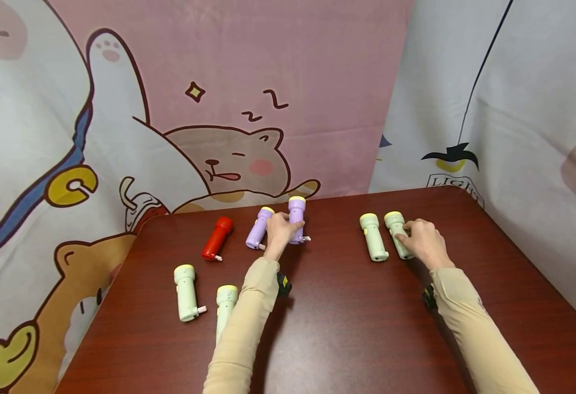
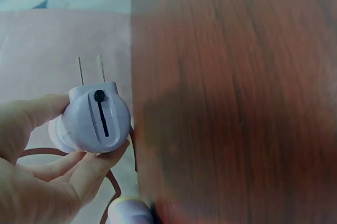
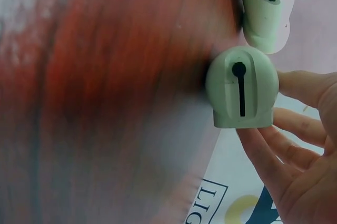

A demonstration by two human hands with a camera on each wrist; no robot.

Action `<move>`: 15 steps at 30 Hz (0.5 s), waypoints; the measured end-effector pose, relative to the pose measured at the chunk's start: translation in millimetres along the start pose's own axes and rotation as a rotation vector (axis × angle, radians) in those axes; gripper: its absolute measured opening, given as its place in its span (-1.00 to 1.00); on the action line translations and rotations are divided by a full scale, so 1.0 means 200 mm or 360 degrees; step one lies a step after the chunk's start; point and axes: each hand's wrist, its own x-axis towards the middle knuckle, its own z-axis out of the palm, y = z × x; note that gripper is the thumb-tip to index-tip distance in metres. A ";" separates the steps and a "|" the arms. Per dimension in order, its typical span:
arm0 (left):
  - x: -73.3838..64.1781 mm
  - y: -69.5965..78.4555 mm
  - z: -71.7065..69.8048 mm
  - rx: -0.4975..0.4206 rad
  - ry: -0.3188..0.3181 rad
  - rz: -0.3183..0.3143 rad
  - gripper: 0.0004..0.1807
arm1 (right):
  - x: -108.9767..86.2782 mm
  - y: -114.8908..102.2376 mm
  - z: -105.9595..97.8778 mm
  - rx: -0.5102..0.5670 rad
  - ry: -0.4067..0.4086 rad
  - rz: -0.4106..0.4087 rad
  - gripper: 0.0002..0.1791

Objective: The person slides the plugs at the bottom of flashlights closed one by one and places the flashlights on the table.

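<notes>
My left hand (image 1: pixel 279 232) grips a purple flashlight (image 1: pixel 296 212) near the back of the table. In the left wrist view, the thumb and fingers hold the sides of this flashlight (image 2: pixel 87 124), and two metal plug prongs stick out of its end. A second purple flashlight (image 1: pixel 257 231) lies just left of that hand. On the right, my right hand (image 1: pixel 426 242) pinches a pale green flashlight (image 1: pixel 394 222) between thumb and fingers. The right wrist view shows the slotted end of the green flashlight (image 3: pixel 242 95), with no prongs out. Another pale green flashlight (image 1: pixel 373 238) lies beside it.
A red flashlight (image 1: pixel 217 239) lies at the left, its plug out. Nearer the front are a green flashlight (image 1: pixel 186 294) and another green flashlight (image 1: pixel 226 306), partly hidden by the left sleeve. Printed cloth (image 1: pixel 337 98) hangs behind the brown table (image 1: pixel 347 328).
</notes>
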 end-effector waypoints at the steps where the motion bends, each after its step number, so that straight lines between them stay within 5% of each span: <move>1: -0.01 0.00 0.00 -0.0017 0.0009 -0.0012 -0.56 | 0.00 0.00 0.00 0.0000 0.0010 -0.0004 -0.58; 15: -0.19 0.03 0.00 -0.0460 0.0099 -0.0133 -0.53 | -0.02 -0.02 0.02 0.0022 0.0118 0.0008 -0.63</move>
